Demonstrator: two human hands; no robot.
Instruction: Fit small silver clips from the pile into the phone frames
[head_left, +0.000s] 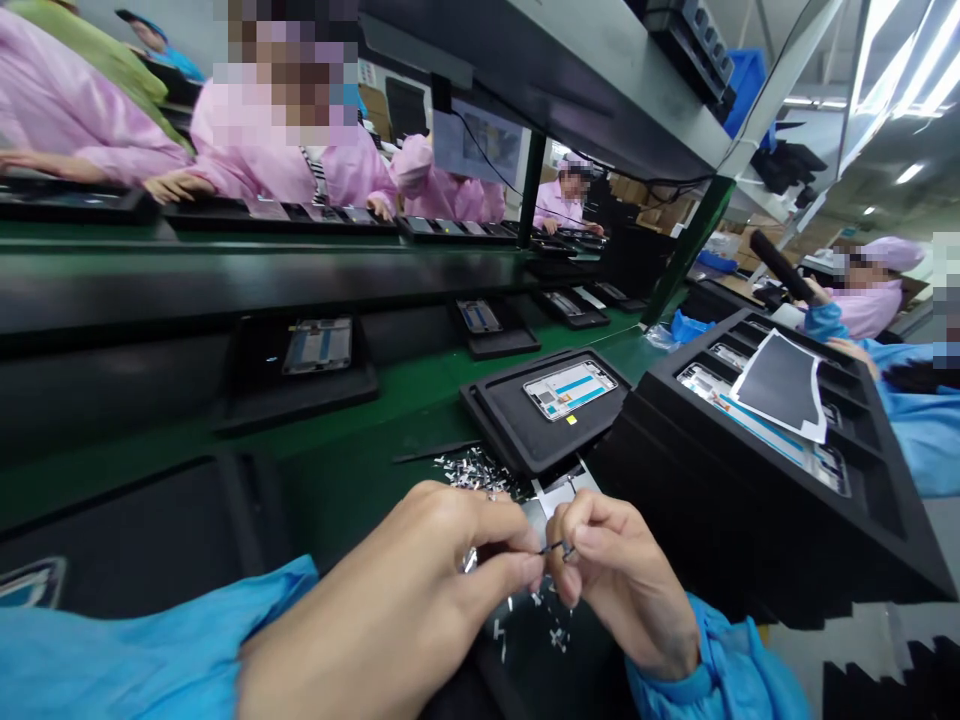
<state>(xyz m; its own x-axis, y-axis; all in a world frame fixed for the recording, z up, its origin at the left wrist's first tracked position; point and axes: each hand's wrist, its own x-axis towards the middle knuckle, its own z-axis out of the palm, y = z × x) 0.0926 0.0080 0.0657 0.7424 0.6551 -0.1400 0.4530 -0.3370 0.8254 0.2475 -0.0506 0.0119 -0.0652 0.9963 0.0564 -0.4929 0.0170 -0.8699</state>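
My left hand and my right hand meet at the lower middle, fingertips nearly touching. Between them is a small dark strip, pinched at one end by each hand; its exact kind is too small to make out. Scraps of white and silver film lie in a heap just beyond my left hand, with more scattered below the fingers. Ahead, a phone frame with blue strips and a yellow tab rests on a black tray.
At the right stands a stack of black compartment trays holding phone frames, a dark sheet on top. More black trays line the green bench. A shelf hangs overhead. Co-workers in pink sit opposite; a blue-sleeved person is at right.
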